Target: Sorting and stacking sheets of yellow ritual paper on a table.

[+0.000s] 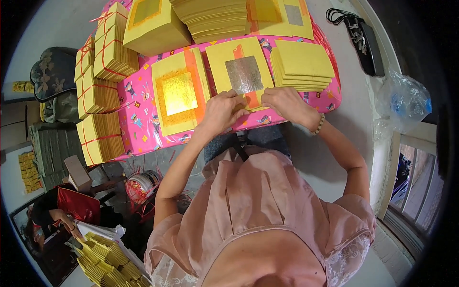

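Observation:
A yellow joss paper sheet (217, 62) with a silver foil square and an orange band lies in front of me at the table's near edge. My left hand (224, 111) is closed on the near left part of this sheet, its fingers bent below the foil. At the near right part, my right hand (287, 104) pinches the same sheet, with a beaded bracelet on the wrist. The near edge looks curled up between the hands; the fingertips partly hide it. Left of it rests a stack of yellow sheets with gold foil (179, 93). On the right sits a pile of folded yellow paper (303, 64).
Red-tied yellow bundles (100, 138) line the left of the pink-covered table (136, 103). Tall paper stacks (205, 21) stand along the far side. A black pouch with keys (363, 45) and a clear plastic bag (406, 100) lie right. Another person's hand (71, 227) is lower left.

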A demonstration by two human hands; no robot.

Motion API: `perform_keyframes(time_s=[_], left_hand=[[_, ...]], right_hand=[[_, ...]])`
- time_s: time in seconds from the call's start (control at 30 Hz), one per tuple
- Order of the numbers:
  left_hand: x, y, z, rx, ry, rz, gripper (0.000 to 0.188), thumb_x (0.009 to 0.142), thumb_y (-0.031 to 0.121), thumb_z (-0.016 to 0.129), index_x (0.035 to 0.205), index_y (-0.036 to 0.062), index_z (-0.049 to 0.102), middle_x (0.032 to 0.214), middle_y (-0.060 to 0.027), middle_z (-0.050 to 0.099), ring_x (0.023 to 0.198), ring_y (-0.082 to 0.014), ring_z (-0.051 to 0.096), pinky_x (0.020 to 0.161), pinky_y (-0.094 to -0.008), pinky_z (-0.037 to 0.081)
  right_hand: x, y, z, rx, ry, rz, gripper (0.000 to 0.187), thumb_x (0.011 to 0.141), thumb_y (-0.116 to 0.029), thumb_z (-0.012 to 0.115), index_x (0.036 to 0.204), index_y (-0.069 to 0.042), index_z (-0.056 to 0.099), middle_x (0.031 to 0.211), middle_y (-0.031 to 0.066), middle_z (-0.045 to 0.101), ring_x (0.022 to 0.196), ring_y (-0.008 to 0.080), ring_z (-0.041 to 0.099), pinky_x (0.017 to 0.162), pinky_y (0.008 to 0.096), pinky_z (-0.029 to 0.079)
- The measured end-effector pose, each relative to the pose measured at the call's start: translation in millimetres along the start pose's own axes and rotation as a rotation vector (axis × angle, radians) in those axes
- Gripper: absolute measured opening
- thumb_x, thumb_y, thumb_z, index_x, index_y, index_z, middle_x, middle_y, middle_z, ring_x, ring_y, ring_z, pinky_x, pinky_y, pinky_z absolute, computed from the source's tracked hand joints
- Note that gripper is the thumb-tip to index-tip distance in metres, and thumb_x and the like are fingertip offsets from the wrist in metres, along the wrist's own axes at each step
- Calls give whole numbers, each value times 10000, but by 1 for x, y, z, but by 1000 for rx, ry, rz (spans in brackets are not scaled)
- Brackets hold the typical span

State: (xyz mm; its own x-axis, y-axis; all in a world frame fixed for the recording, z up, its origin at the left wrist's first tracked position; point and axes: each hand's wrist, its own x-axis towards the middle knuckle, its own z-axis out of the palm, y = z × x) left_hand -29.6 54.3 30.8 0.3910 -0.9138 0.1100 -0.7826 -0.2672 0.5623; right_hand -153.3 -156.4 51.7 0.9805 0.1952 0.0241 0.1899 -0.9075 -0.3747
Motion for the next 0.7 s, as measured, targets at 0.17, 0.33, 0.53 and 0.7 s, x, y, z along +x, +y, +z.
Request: perform_keyframes(time_s=[0.17, 0.33, 0.53, 0.7], left_hand=[[1, 0, -3, -24, -33, -24, 266, 776, 277, 781, 975, 123, 697, 888, -95, 635, 858, -321, 656, 721, -430, 531], [1, -1, -5, -25, -44, -28, 277, 774, 291, 782, 977, 122, 697, 887, -95, 639, 863, -318, 658, 722, -428, 530], [2, -2, -5, -51, -38, -25, 277, 779, 307, 776, 969, 119, 699, 886, -95, 642, 861, -318, 660, 726, -426, 530], [2, 12, -7, 37, 14, 8, 303, 830, 262, 740, 1053, 68, 673, 845, -107, 643, 860, -324, 647, 762, -425, 532]], right_hand=[[0, 3, 2, 25, -5, 5, 65, 841, -114, 660, 865, -53, 658, 858, 94, 624, 797, 307, 654, 657, 423, 515], [1, 1, -1, 25, -31, 25, 73, 848, -125, 655, 872, -56, 663, 856, 97, 626, 788, 309, 655, 655, 425, 515], [2, 3, -2, 35, -31, 13, 78, 851, -130, 655, 871, -56, 668, 850, 95, 631, 781, 309, 654, 651, 420, 514], [1, 3, -1, 36, 17, 3, 75, 849, -129, 657, 856, -54, 664, 846, 93, 638, 778, 311, 653, 646, 420, 510]])
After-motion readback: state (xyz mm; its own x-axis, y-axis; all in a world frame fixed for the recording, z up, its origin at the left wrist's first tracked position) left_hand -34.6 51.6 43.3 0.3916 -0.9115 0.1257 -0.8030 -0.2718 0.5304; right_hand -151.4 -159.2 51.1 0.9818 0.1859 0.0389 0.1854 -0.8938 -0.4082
